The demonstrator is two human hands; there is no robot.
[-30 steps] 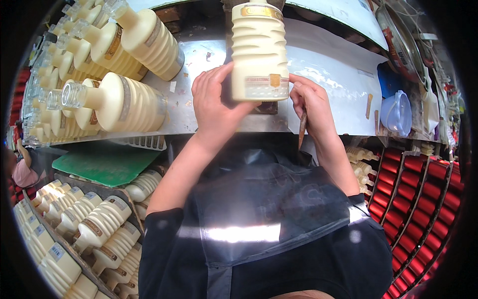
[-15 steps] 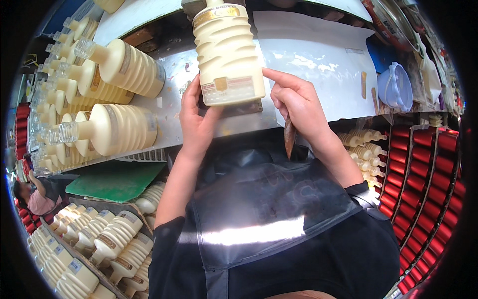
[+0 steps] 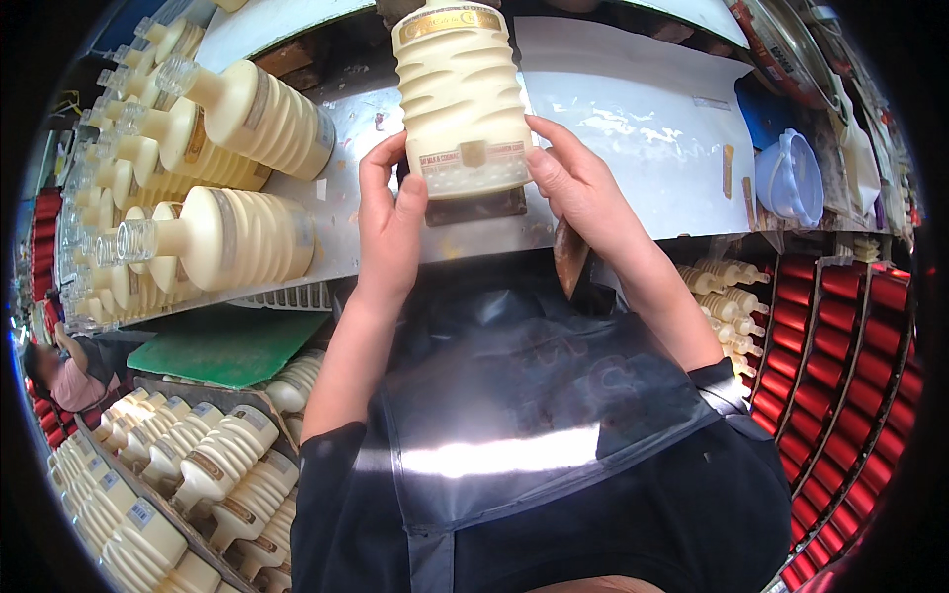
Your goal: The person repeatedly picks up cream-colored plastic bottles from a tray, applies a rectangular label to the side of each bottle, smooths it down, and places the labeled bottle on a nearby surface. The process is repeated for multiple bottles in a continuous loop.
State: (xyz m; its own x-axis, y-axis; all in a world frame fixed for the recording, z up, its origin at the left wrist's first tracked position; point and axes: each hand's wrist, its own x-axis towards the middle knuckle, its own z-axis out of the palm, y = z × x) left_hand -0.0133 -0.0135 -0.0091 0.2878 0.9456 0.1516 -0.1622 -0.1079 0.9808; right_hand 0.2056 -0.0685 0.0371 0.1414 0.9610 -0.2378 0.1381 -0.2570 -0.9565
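Observation:
A cream ribbed bottle (image 3: 463,99) with a gold band near its shoulder stands near the middle of the bench, its neck cut off by the top of the view. My left hand (image 3: 388,222) grips its lower left side, thumb in front and fingers partly hidden behind. On the opposite side, my right hand (image 3: 593,193) presses thumb and index finger against the bottle's lower edge. A brown, flat, pointed tool (image 3: 569,259) hangs down from under my right palm; its upper end is hidden. A dark block (image 3: 476,208) shows under the bottle's base.
Several similar bottles (image 3: 252,237) crowd the bench's left side. White sheet (image 3: 633,119) covers the right side, near a pale blue bucket (image 3: 791,178). Below are a green board (image 3: 222,346), crated bottles (image 3: 232,455) and racks of red cylinders (image 3: 830,336). Another person (image 3: 69,376) is at far left.
The bottle has turned slightly and shifted a little up and right. My right thumb has come onto its front edge, where only the index fingertip touched before. The tool has swung slightly left.

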